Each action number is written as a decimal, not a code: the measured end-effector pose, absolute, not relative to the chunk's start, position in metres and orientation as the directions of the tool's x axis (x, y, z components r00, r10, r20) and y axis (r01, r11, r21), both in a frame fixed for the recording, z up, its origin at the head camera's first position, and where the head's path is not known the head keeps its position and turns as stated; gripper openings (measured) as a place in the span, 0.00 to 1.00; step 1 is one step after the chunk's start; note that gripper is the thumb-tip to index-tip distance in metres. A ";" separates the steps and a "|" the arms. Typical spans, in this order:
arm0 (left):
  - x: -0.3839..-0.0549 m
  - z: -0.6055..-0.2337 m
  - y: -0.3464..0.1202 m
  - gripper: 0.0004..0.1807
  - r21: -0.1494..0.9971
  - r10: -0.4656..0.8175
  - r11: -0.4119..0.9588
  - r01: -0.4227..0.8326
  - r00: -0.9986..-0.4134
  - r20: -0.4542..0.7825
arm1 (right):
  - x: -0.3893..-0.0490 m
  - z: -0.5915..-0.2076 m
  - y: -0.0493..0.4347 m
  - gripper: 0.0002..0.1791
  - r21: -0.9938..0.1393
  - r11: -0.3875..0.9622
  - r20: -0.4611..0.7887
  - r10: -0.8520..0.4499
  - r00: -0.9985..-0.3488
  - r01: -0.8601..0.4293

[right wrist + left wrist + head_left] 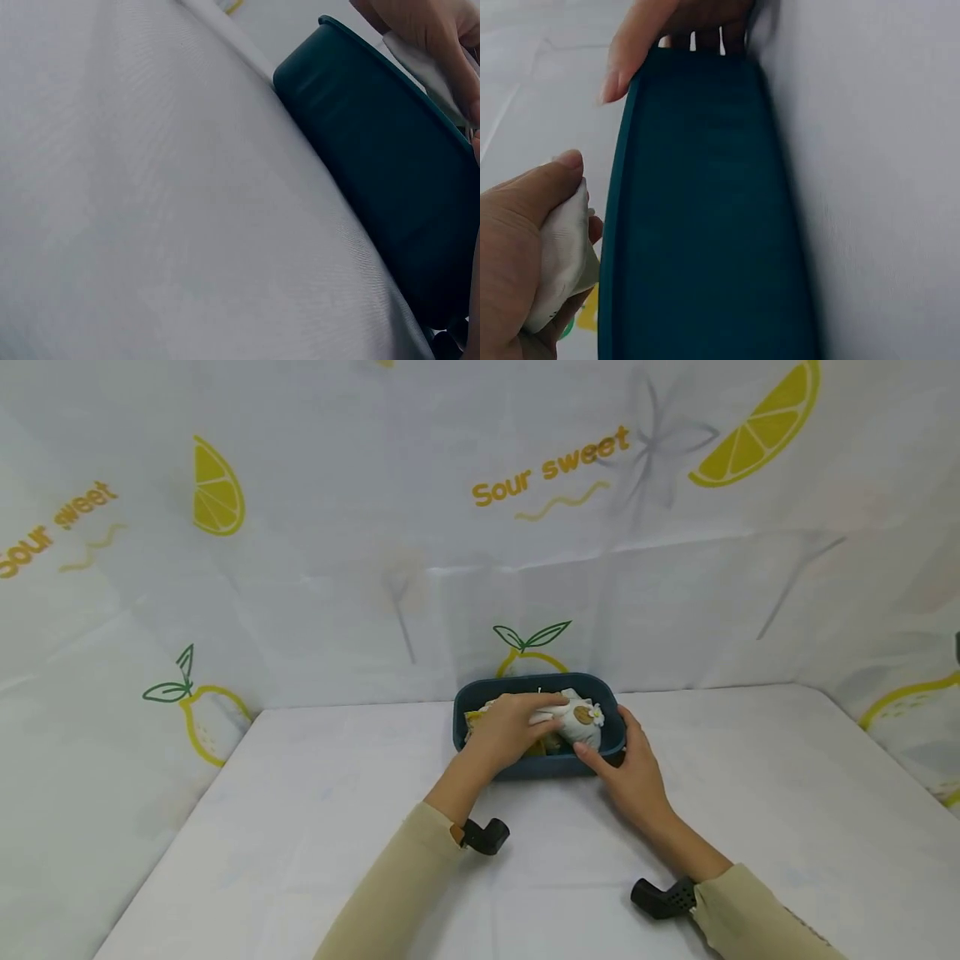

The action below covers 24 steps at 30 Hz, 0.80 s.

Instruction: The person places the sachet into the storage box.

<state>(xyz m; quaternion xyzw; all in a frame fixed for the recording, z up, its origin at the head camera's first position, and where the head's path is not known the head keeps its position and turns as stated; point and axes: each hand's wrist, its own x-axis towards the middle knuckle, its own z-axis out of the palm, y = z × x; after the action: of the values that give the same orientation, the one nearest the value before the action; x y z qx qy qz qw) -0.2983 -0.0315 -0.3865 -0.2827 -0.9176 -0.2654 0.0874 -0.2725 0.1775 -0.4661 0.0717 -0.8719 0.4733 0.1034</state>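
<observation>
A dark teal oblong bin sits at the far side of the white table, with its front wall towards me. My left hand reaches over its front rim and grips a white cloth bundle, which bears a brown oval patch and a small white flower. In the left wrist view, thumb and fingers pinch this white cloth above the bin's rim. My right hand holds the bin's right end, thumb at the front corner and fingers round the end wall. Yellow items inside are partly hidden behind the left hand.
A white sheet printed with lemons hangs right behind the bin. The white table covering stretches to both sides and in front. Each wrist wears a black camera mount, below the beige sleeves.
</observation>
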 end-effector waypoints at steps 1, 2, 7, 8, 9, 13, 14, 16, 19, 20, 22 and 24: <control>-0.300 -0.388 -0.028 0.22 0.442 0.472 0.699 0.563 -0.827 0.307 | -0.272 -0.466 0.177 0.52 -0.810 0.540 0.255 -0.026 -0.967 -0.228; -0.301 -0.390 -0.024 0.22 0.442 0.472 0.701 0.560 -0.829 0.301 | -0.271 -0.467 0.176 0.52 -0.812 0.536 0.258 -0.026 -0.966 -0.232; -0.305 -0.398 -0.015 0.25 0.468 0.474 0.726 0.505 -0.859 0.192 | -0.270 -0.467 0.172 0.53 -0.817 0.526 0.259 -0.027 -0.965 -0.234; -0.306 -0.399 -0.015 0.26 0.448 0.483 0.743 0.498 -0.861 0.157 | -0.270 -0.467 0.171 0.53 -0.817 0.527 0.258 -0.028 -0.966 -0.233; -0.306 -0.400 -0.015 0.27 0.427 0.493 0.758 0.493 -0.862 0.121 | -0.270 -0.466 0.170 0.53 -0.816 0.528 0.257 -0.029 -0.966 -0.233; -0.311 -0.399 -0.013 0.31 0.275 0.547 0.805 0.525 -0.837 -0.002 | -0.269 -0.464 0.169 0.53 -0.810 0.539 0.257 -0.028 -0.966 -0.232; -0.312 -0.398 -0.012 0.32 0.242 0.557 0.809 0.536 -0.830 -0.028 | -0.270 -0.464 0.169 0.53 -0.808 0.542 0.257 -0.027 -0.966 -0.230; -0.315 -0.397 -0.011 0.32 0.204 0.565 0.815 0.543 -0.822 -0.066 | -0.271 -0.462 0.170 0.53 -0.806 0.545 0.259 -0.025 -0.966 -0.230; -0.319 -0.396 -0.008 0.32 0.179 0.561 0.823 0.540 -0.822 -0.099 | -0.272 -0.460 0.171 0.53 -0.804 0.549 0.258 -0.024 -0.966 -0.228; -0.320 -0.395 -0.008 0.31 0.183 0.557 0.825 0.535 -0.825 -0.099 | -0.273 -0.460 0.171 0.53 -0.803 0.551 0.258 -0.024 -0.966 -0.228; -0.321 -0.395 -0.007 0.31 0.205 0.549 0.826 0.525 -0.831 -0.084 | -0.274 -0.459 0.172 0.53 -0.803 0.551 0.260 -0.022 -0.965 -0.228; -0.319 -0.395 -0.009 0.31 0.239 0.530 0.830 0.503 -0.846 -0.057 | -0.275 -0.460 0.171 0.53 -0.804 0.549 0.258 -0.023 -0.966 -0.228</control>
<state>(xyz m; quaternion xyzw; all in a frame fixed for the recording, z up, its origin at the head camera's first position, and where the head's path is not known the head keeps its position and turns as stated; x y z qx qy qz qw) -0.3188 -0.0088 -0.3950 -0.2705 -0.9547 -0.1083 -0.0603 -0.2749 0.1713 -0.4595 0.0719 -0.8732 0.4696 0.1091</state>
